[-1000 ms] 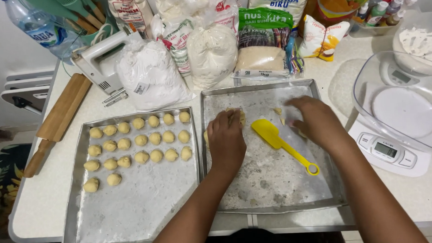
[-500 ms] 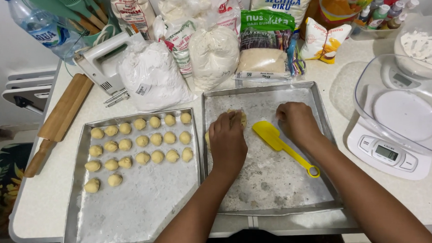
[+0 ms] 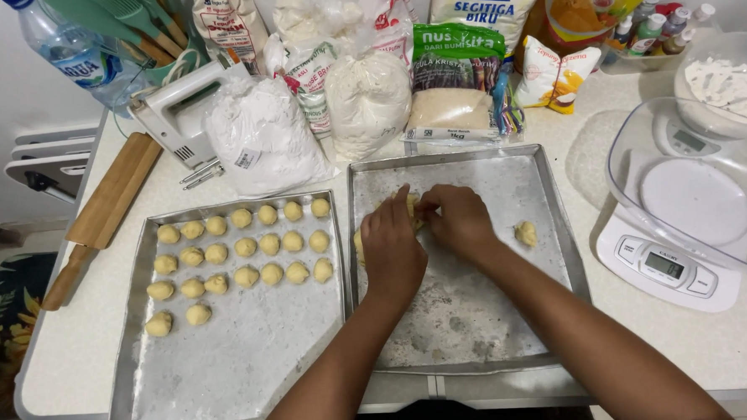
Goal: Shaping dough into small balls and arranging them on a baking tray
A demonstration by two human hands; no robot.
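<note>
Yellow dough lump (image 3: 388,220) now pinched between both hands, left (image 3: 392,249) and right (image 3: 456,221) together; yellow plastic spatula gone; small dough piece (image 3: 525,233) right of hands.

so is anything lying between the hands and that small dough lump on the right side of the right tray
Nothing visible. Both the left hand and right hand rest on yellow dough in the floured metal right tray; only bare tray lies between them and the small yellow dough lump.

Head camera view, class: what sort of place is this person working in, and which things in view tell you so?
Most likely a home kitchen counter set up for baking. Rows of small dough balls fill a metal tray, a wooden rolling pin lies to the left, and a kitchen scale stands to the right near bags of flour.
</note>
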